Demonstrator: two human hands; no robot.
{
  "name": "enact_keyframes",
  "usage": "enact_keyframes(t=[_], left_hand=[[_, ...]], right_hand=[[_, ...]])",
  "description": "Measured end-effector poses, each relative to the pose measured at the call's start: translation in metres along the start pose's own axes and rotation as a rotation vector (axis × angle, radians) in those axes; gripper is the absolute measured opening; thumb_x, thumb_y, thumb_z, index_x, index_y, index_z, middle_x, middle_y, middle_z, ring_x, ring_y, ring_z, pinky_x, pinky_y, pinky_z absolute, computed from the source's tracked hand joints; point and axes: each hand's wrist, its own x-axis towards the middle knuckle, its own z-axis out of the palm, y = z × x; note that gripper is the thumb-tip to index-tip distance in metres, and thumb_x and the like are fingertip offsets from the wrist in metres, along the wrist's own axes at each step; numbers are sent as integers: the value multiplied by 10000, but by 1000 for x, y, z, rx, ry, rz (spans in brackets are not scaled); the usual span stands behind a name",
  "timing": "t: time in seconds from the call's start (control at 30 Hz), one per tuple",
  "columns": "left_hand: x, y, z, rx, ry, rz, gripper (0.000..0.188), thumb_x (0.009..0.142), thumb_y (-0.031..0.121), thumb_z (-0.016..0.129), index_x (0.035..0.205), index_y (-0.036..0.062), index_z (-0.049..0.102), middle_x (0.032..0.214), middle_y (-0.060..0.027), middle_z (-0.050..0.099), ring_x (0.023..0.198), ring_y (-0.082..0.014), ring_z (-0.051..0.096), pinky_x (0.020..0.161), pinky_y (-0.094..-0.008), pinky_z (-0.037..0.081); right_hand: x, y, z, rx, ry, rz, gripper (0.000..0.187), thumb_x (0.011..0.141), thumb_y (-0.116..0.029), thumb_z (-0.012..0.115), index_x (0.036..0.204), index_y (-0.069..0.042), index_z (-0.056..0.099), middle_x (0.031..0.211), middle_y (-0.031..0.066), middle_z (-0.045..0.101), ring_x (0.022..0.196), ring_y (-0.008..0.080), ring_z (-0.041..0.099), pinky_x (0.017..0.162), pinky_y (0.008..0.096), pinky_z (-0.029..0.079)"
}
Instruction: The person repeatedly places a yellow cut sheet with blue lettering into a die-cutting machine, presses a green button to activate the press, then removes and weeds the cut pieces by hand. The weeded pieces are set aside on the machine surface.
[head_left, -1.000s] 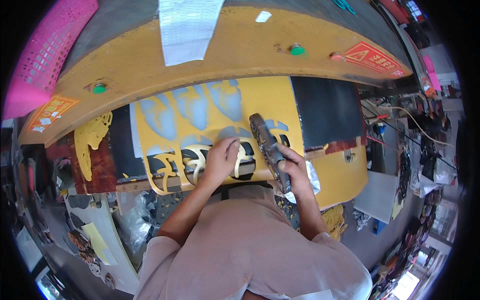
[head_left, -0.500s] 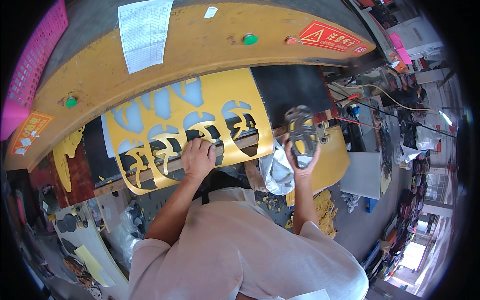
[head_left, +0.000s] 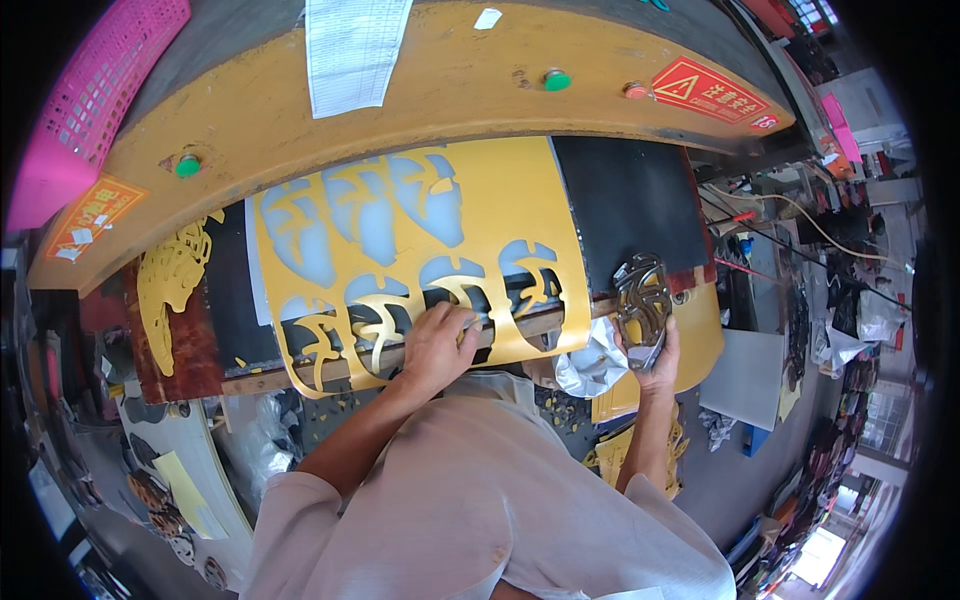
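A yellow sheet (head_left: 510, 215) with rows of curved cut-outs lies over the bench, its near part hanging past the wooden front edge. At its near middle my left hand (head_left: 437, 350) is closed, fingers bent around the sheet's strip by a cut-out; a bit of yellow shows between thumb and fingers. Off the sheet's right side, my right hand (head_left: 657, 362) grips a dark metal cutting die (head_left: 642, 305) with curved inner blades, held upright from below. Crumpled silvery plastic (head_left: 592, 368) is just left of that hand.
A yellow machine beam (head_left: 450, 75) with green buttons spans the far side. The black cutting board (head_left: 632, 200) shows at right. Yellow scrap webbing (head_left: 175, 275) lies at the bench's left end. A pink basket (head_left: 115, 80) stands far left; a grey panel (head_left: 738, 375) is at right.
The view has shifted, so the bench appears farther right. The die has turned in my right hand; the yellow pieces seen in it before no longer show. My left hand stays at the sheet's near part.
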Motion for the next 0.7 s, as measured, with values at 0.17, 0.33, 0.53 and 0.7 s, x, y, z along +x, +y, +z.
enact_keyframes(t=[0.17,0.33,0.53,0.7], left_hand=[[48,-17,-21,-64,60,77,71,920,72,730,985,48,714,938,-122,681,880,-363,664,754,-459,540],[37,-32,-36,-218,-59,42,63,933,57,723,993,44,730,934,-115,689,832,-360,672,733,-458,549],[20,-50,-68,-266,-52,-123,79,994,28,693,1062,3,725,930,-127,667,773,-246,683,670,-355,550],[2,-56,-85,-416,37,-428,93,989,29,701,1066,12,751,958,-131,718,782,-247,701,655,-347,569]], right_hand=[[25,-11,81,-383,-147,-214,720,1020,-330,658,1617,-10,414,1460,200,616,1253,319,676,968,462,628],[101,23,165,-896,-6,-427,621,840,-114,834,1420,33,666,1506,169,608,1321,268,637,1083,370,525],[191,84,231,-1508,-220,-1064,483,698,-191,886,1163,-79,820,1331,149,675,1168,401,642,1001,498,561],[203,110,232,-1741,-204,-1077,406,703,-232,890,1095,-142,834,1358,104,645,1267,440,546,1046,526,495]])
